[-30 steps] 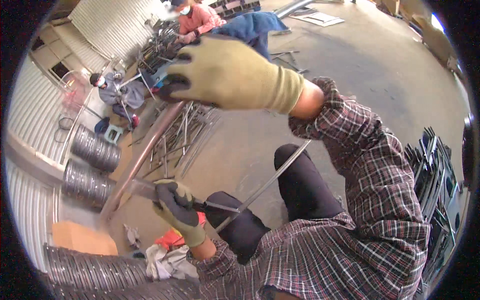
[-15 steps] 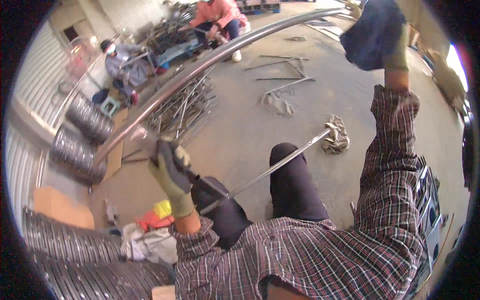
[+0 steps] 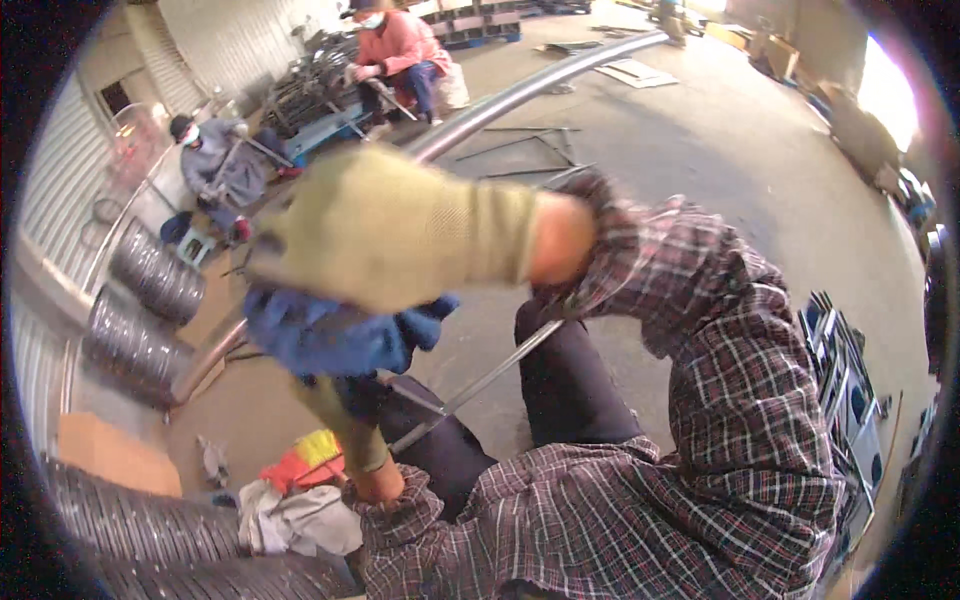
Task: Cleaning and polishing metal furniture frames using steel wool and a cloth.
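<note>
Head view: a blue rag (image 3: 325,335) is pressed against a long curved metal pipe (image 3: 520,92) by the right hand (image 3: 395,225) in a yellow-green knit glove, its grip closed over the cloth. The left hand (image 3: 345,420), also gloved, is mostly hidden behind the rag; whether its grip is closed cannot be told. A thin steel rod (image 3: 480,385) is laid across the knees. The rag could be snagged on the pipe, or the rod knocked to the concrete floor (image 3: 700,170). Counted: two seated co-workers (image 3: 400,55), two wire coils (image 3: 150,275).
</note>
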`<state>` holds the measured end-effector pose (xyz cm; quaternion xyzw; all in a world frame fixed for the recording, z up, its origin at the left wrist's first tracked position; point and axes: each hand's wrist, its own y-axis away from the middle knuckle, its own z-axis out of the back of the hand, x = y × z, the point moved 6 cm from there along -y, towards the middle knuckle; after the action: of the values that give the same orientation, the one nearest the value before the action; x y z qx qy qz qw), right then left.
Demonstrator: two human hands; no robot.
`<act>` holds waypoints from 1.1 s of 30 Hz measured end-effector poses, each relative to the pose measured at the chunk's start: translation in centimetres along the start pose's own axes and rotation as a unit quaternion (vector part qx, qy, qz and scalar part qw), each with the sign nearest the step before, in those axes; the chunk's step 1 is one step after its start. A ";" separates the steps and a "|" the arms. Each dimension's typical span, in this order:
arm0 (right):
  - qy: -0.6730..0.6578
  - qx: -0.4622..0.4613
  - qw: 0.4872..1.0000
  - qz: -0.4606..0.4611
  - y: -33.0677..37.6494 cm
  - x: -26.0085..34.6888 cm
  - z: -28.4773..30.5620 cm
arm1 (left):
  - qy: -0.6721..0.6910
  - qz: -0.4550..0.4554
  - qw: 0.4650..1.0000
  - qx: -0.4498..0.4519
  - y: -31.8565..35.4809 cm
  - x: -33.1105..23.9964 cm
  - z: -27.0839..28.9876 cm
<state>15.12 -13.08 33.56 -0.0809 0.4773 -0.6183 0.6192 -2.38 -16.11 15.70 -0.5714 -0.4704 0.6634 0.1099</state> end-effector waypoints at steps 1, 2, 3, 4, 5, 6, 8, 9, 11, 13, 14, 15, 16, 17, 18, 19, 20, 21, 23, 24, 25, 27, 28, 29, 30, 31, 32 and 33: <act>-0.006 -0.012 1.000 0.006 2.0 -1.7 2.0 | 0.182 0.101 0.978 0.024 -0.2 0.6 0.1; 0.015 -0.024 1.000 0.003 4.2 -4.3 3.8 | 0.304 0.159 0.938 0.050 -0.3 0.6 -0.1; 0.048 0.099 0.988 -0.106 7.4 -8.0 5.5 | 0.340 0.196 0.917 0.065 -0.5 0.6 0.0; 0.056 0.106 0.979 -0.163 10.5 -11.6 7.9 | 0.328 0.198 0.920 0.084 -0.9 0.4 -0.2; 0.110 0.111 0.971 -0.182 13.6 -14.7 11.1 | 0.353 0.183 0.912 0.102 -1.3 0.0 -0.2; 0.105 0.108 0.962 -0.229 16.8 -18.3 13.9 | 0.245 0.181 0.951 0.047 -1.7 0.6 0.2; -0.015 0.086 0.933 -0.349 22.9 -24.6 19.2 | 0.217 0.189 0.957 0.026 -2.0 1.0 -0.3; -0.125 0.045 0.914 -0.383 24.9 -26.7 21.0 | 0.226 0.191 0.955 0.021 -2.3 1.0 -0.6; 0.074 -0.009 0.913 -0.400 25.5 -28.2 23.8 | 0.233 0.175 0.956 0.022 -3.0 1.0 -1.3; 0.132 -0.096 0.919 -0.359 21.9 -25.3 23.1 | 0.224 0.220 0.949 0.006 -3.1 1.6 -1.9; 0.125 -0.123 0.929 -0.324 18.5 -22.6 21.5 | 0.238 0.230 0.944 0.008 -3.1 1.7 -2.2; 0.100 -0.135 0.943 -0.286 14.6 -19.4 18.9 | 0.253 0.226 0.941 0.008 -3.1 1.7 -2.5; 0.071 -0.130 0.958 -0.245 10.6 -15.8 16.0 | 0.269 0.220 0.938 0.010 -3.0 1.6 -2.7; 0.040 -0.115 0.973 -0.199 6.5 -11.9 12.8 | 0.257 0.223 0.940 0.000 -2.8 1.7 -2.6; 0.012 -0.090 0.985 -0.146 3.2 -8.4 9.6 | 0.247 0.227 0.942 -0.010 -2.6 1.8 -2.6; -0.009 -0.066 0.994 -0.086 0.2 -4.7 6.8 | 0.249 0.220 0.943 -0.004 -2.3 1.7 -2.6; -0.016 -0.034 0.998 -0.044 -1.6 -2.3 4.3 | 0.225 0.204 0.952 0.036 -2.2 1.4 -2.6; -0.017 -0.007 1.000 -0.006 -3.0 -0.1 2.3 | 0.209 0.230 0.950 0.005 -1.8 1.8 -2.0; -0.025 0.109 0.994 0.002 -4.4 1.5 -0.7 | 0.189 0.271 0.943 -0.047 -1.2 2.0 -1.0; -0.021 0.052 0.998 -0.003 -4.9 1.4 -0.2 | 0.143 0.242 0.960 -0.020 -1.6 1.5 -0.8; -0.026 0.068 0.997 -0.034 -5.0 1.1 -0.5 | 0.167 0.198 0.966 0.002 -1.7 0.7 -0.9; -0.030 0.006 0.999 0.012 -5.4 1.4 0.5 | 0.159 0.185 0.969 0.026 -1.8 0.0 -1.0; -0.022 -0.003 1.000 0.003 -5.5 1.4 0.6 | 0.160 0.184 0.970 0.010 -1.8 -0.1 -0.9; -0.016 0.054 0.998 -0.008 -5.6 1.4 -0.3 | 0.156 0.192 0.969 -0.003 -1.8 -0.1 -0.8; -0.003 0.118 0.992 -0.037 -5.5 1.3 -1.4 | 0.152 0.202 0.967 -0.015 -1.6 0.0 -0.8; -0.003 0.221 0.973 -0.070 -4.8 1.1 -3.0 | 0.160 0.207 0.965 -0.008 -1.5 0.1 -0.9; -0.008 0.191 0.979 -0.074 -4.4 0.9 -3.1 | 0.168 0.214 0.962 -0.001 -1.4 0.3 -0.9; 0.006 0.151 0.986 -0.075 -3.6 0.6 -3.0 | 0.175 0.222 0.959 0.007 -1.3 0.6 -0.9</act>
<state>10.44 -12.95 34.17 -0.0179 0.3751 -0.7282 0.5734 -2.35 -14.57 16.35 -0.7678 -0.3004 0.5642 0.0440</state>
